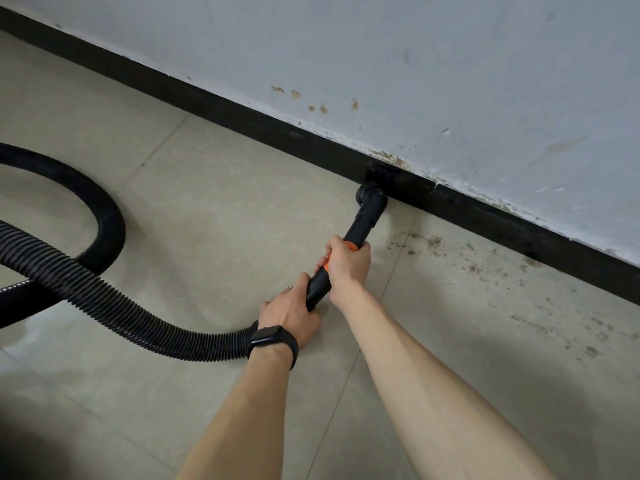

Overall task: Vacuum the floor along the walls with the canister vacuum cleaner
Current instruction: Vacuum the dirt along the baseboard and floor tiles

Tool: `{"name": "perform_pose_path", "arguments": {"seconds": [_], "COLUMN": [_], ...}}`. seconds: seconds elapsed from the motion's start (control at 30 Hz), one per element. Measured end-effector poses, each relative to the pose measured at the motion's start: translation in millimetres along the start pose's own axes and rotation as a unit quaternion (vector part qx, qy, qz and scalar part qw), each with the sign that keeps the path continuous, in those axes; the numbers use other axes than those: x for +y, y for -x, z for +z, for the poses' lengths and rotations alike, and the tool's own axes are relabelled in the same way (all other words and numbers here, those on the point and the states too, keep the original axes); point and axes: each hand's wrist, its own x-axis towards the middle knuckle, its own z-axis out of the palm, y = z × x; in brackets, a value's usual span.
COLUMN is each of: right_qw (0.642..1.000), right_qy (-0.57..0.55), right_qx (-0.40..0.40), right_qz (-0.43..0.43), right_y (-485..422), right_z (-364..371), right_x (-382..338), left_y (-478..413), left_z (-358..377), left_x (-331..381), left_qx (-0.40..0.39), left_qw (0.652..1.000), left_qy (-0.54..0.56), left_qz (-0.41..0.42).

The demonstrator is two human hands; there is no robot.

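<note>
Fingers of the right hand (346,263) are curled tightly round a black vacuum tube (362,223), gripping it at an orange collar (351,245). Just behind it, the left hand (289,315), with a dark watch (273,341) on its wrist, wraps its fingers round the tube's rear end, where a ribbed black hose (104,299) joins. The hose trails across the floor (207,202) in a loop and leaves at the left edge. The canister itself is out of sight.

From the hands the tube runs forward and slightly right, its long axis pointing at the wall (450,64). At its far end the nozzle (375,181) sits on the floor's edge, pressed against the black baseboard (207,102). The right hand is nearer the nozzle and likely steers.

Brown dirt specks (485,261) are scattered over the floor to the right of the nozzle, near the baseboard. The stretch to the left looks cleaner, so the next sweep probably goes rightward along the baseboard, with the tube kept crosswise to it.
</note>
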Motion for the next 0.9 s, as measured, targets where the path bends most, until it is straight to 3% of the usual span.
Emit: {"name": "perform_pose_path", "arguments": {"seconds": [0.23, 0.43, 0.9], "right_qw": [0.997, 0.993, 0.996], "right_qy": [0.070, 0.113, -0.058], "right_qx": [-0.018, -0.019, 0.027], "right_qz": [-0.005, 0.000, 0.063], "right_y": [3, 13, 128], "right_z": [33, 30, -56], "right_x": [-2, -2, 83], "left_y": [-9, -2, 129], "left_z": [-14, -19, -7], "left_x": [-17, -19, -65], "left_qx": [-0.006, -0.033, -0.062], "left_qw": [0.996, 0.990, 0.993], "left_qy": [0.068, 0.122, -0.100], "left_qz": [-0.059, -0.055, 0.020]}}
